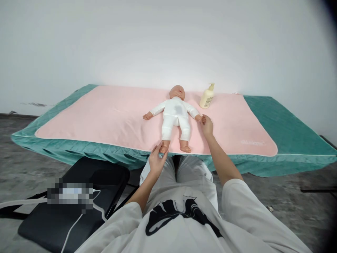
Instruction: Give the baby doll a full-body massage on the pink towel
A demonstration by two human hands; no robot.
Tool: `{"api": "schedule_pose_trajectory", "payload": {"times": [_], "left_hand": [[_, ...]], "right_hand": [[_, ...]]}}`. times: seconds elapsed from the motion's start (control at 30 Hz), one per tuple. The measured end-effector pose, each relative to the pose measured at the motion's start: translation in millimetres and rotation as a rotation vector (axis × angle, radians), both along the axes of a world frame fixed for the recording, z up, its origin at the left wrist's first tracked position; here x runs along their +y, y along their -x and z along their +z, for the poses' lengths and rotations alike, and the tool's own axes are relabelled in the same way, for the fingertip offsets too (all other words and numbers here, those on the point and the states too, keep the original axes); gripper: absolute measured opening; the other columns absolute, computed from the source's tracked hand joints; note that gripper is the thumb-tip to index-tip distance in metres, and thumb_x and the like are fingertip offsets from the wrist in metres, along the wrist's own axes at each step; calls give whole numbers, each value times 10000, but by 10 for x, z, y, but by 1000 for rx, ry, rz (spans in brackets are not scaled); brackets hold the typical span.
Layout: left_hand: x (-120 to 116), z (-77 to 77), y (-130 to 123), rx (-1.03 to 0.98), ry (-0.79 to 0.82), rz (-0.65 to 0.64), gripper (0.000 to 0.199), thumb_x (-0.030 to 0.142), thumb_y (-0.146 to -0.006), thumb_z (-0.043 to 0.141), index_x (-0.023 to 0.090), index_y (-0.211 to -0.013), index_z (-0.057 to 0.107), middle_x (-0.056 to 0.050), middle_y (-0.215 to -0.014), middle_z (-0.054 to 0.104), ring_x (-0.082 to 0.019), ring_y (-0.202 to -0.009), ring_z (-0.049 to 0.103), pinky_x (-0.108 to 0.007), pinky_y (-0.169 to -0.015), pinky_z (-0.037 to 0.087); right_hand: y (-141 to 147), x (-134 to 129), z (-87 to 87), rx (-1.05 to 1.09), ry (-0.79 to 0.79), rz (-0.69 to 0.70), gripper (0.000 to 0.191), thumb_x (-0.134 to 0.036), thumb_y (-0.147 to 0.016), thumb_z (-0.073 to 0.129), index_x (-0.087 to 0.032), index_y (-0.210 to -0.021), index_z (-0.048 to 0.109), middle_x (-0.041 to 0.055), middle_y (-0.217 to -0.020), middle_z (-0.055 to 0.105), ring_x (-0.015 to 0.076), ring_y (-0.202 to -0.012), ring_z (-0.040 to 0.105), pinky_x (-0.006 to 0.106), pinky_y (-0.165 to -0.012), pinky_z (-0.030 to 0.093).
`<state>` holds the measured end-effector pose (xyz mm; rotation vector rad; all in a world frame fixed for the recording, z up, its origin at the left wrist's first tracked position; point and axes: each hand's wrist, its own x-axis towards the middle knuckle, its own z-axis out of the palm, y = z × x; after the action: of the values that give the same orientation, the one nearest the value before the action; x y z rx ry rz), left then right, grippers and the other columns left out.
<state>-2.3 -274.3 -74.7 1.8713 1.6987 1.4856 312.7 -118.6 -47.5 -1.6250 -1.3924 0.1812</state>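
Note:
A baby doll (176,111) with a white cloth body lies face up on a pink mat (118,116), its head toward the wall and its feet at the mat's near edge. My left hand (157,160) is closed around the doll's foot on the left, thumb and fingers on either side of it. On the right, my right hand (207,126) pinches the doll's hand, its arm stretched out to the side. The doll's other arm and other foot rest on the mat. Beyond my right hand stands an upright cream pump bottle (206,97).
The mat covers most of a table with a green cloth (286,123), set against a white wall (168,42). A black chair (105,182) stands at the lower left, with white cables and a pixelated object on it.

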Motion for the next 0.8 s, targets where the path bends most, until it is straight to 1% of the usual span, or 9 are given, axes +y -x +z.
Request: {"api": "schedule_pose_trajectory", "payload": {"times": [0.13,0.23,0.33,0.43,0.5,0.6,0.7,0.8], "left_hand": [[14,-40,32,1,-8,11,459,350,-800,711,193,-1227,653,-113,-1175,713,-300,-1104,671,-483,-992,533],[17,-40,30,-5,-12,10,476,364,-803,705,178,-1237,648,-125,-1173,712,-309,-1099,673,-499,-995,530],[5,-2,7,-25,-14,22,475,356,-802,711,193,-1243,647,-130,-1171,710,-315,-1089,676,-519,-971,543],[-4,69,-13,-54,-51,31,455,345,-798,721,198,-1224,657,-117,-1164,716,-297,-1081,682,-521,-1000,529],[3,120,-18,-72,-68,37,452,348,-802,720,195,-1222,654,-113,-1174,713,-281,-1095,677,-507,-1016,521],[44,193,-25,-115,-78,49,465,351,-810,714,221,-1249,632,-102,-1201,702,-270,-1138,657,-483,-1014,521],[118,283,-57,-148,-96,37,482,358,-818,707,234,-1274,610,-96,-1228,689,-265,-1176,636,-474,-1042,498],[214,406,-113,-164,-118,21,472,360,-829,698,219,-1270,609,-96,-1234,686,-254,-1177,634,-454,-1057,490]], "right_hand": [[-37,12,-27,-36,62,-22,481,-226,-764,596,-119,-1232,605,161,-1079,693,260,-951,632,487,-910,516],[-50,25,-42,-21,71,-22,468,-229,-759,600,-128,-1216,608,148,-1055,697,251,-926,631,483,-900,519],[-47,33,-46,23,55,-18,451,-241,-753,605,-156,-1197,612,119,-1041,695,231,-903,631,457,-880,532],[-7,35,-9,53,18,-17,471,-247,-753,607,-174,-1218,600,100,-1044,680,215,-894,638,434,-869,541],[48,33,48,63,-24,-11,499,-253,-769,594,-177,-1261,572,100,-1074,667,210,-925,639,417,-873,544],[171,29,180,61,-128,19,514,-257,-808,557,-169,-1313,522,120,-1156,643,219,-1028,623,413,-918,534],[331,33,343,25,-221,82,503,-275,-844,537,-173,-1335,494,130,-1205,625,231,-1093,607,431,-981,508],[515,44,490,-10,-250,152,467,-293,-884,506,-176,-1336,487,138,-1211,623,233,-1111,603,429,-1017,487]]}}
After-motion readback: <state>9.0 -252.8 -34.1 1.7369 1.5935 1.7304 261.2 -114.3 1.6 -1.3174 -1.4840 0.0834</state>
